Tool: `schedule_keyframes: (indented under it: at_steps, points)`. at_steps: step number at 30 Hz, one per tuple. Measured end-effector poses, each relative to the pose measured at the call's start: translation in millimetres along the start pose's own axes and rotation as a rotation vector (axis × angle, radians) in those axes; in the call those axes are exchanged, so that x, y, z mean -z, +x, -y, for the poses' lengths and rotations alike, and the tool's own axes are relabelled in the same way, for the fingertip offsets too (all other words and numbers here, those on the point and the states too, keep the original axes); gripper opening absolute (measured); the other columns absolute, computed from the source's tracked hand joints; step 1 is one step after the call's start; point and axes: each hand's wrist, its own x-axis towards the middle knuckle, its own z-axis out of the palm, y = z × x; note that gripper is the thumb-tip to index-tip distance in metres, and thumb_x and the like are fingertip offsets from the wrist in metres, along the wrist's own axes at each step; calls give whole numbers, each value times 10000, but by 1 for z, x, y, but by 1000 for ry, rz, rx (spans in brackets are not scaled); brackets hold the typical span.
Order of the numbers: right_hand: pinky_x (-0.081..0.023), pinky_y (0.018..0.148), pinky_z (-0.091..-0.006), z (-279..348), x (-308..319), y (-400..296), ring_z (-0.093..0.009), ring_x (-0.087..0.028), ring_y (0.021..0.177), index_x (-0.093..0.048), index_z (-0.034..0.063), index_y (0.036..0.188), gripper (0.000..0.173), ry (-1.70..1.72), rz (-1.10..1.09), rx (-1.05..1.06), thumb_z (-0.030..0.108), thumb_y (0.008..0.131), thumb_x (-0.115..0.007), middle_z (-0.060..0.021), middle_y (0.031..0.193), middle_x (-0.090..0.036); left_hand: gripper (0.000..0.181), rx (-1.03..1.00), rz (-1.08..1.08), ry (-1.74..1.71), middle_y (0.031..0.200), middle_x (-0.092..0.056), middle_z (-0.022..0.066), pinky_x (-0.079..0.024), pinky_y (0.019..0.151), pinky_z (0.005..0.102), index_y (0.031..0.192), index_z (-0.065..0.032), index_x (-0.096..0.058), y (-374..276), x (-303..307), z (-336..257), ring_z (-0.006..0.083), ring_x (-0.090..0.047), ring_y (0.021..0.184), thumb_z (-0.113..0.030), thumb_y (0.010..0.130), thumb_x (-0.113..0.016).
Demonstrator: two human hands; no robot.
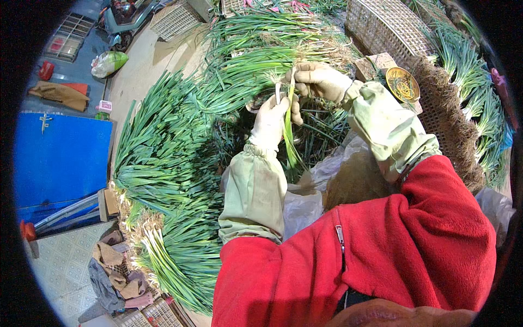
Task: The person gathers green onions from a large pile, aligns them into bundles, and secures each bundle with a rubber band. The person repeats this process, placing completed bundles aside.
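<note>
Both hands wear cream knit gloves, with pale green sleeve covers above them. My left hand [269, 116] grips a leek-like stalk whose white stem [278, 93] stands up out of the fist, roots uppermost. Just to the right, the fingers of my right hand [320, 81] pinch a second leek-like stalk [291, 88] near its root end. This stalk's yellow-green leaves [291, 141] hang down past the left hand. Beneath the hands lies a dark heap of loose leaves [318, 126], partly hidden by the arms.
Piled leek-like plants [163, 135] curve around the left, with more bunches [261, 57] ahead. At right are a round bowl of yellow bands [402, 84], a woven plastic crate [388, 30] and rooted bunches [470, 86]. Plastic sheeting [302, 208] lies near my lap. A blue panel [61, 157] stands far left.
</note>
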Motion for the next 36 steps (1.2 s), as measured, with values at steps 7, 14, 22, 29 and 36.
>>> schedule_keyframes:
  at_steps: [7,14,22,29,36]
  points:
    - [-430,542,-209,2,4,2,-55,-543,625,-618,44,1063,177,-58,-406,108,191,970,-654,33,780,-590,343,-181,-133,495,1068,-670,34,-453,911,279,1270,19,-619,9,0,20,121,-573,966,-180,995,-577]
    - [-390,525,-207,6,-8,-7,-42,-517,612,-676,53,1066,244,-346,-217,-26,261,938,-672,54,749,-603,233,-128,-162,225,868,-666,19,-487,672,253,1089,-48,-652,12,1,22,110,-600,727,-259,1001,-607]
    - [-391,504,-203,21,10,-12,-36,-497,643,-666,50,1132,246,-124,-244,85,220,955,-651,51,761,-546,236,170,-60,92,768,-627,32,-460,556,260,1049,-48,-650,-6,-2,-5,126,-566,617,-273,1008,-590]
    - [-441,563,-199,15,22,-19,-64,-542,649,-607,51,1270,364,-21,-89,-60,251,967,-635,17,807,-588,256,171,-34,257,847,-674,43,-516,589,269,1130,-34,-649,1,13,5,138,-619,660,-236,1037,-523]
    - [-474,610,-211,-8,12,-5,-68,-611,683,-673,27,1116,250,-296,-17,-115,164,910,-705,-25,882,-682,351,115,14,228,861,-626,37,-512,610,278,1219,3,-606,0,7,2,130,-573,641,-279,1040,-499]
